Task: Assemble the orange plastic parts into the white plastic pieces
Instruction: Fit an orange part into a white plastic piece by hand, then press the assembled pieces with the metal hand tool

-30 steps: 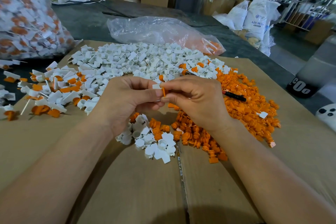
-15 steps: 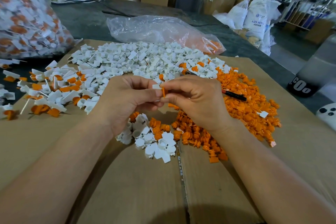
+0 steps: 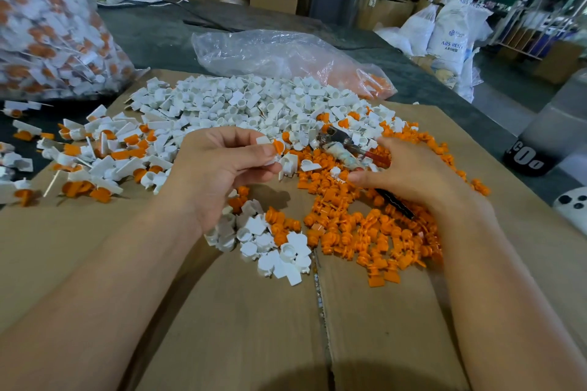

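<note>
Cardboard sheet [image 3: 222,311]: lying flat and carrying every heap
White pieces [image 3: 254,105]: spreading in a broad heap across the far side of the sheet
Orange parts [image 3: 365,232]: heaping on the right side, meeting the white heap along its far edge
Finished pieces [image 3: 95,155]: gathering at the left edge, white with orange showing
Left hand [image 3: 222,174]: hanging above the sheet near the middle, thumb and curled fingers pinching one white piece [image 3: 265,144]
Right hand [image 3: 409,174]: reaching onto the orange heap, fingers stretching nearly straight and gripping nothing that is showing
Metal tool [image 3: 343,143]: lying half buried where the two heaps meet, just beyond the right fingertips
Orange insert [image 3: 279,147]: sitting in the pinched white piece at the left fingertips
Step in hand: probably fetching the next orange part while the joined piece is waiting to go to the finished heap
Doing it well: taking a single part by its head so the plug end is pointing outward, steering clear of the tool, and checking that the insert is sitting flush before letting go
</note>
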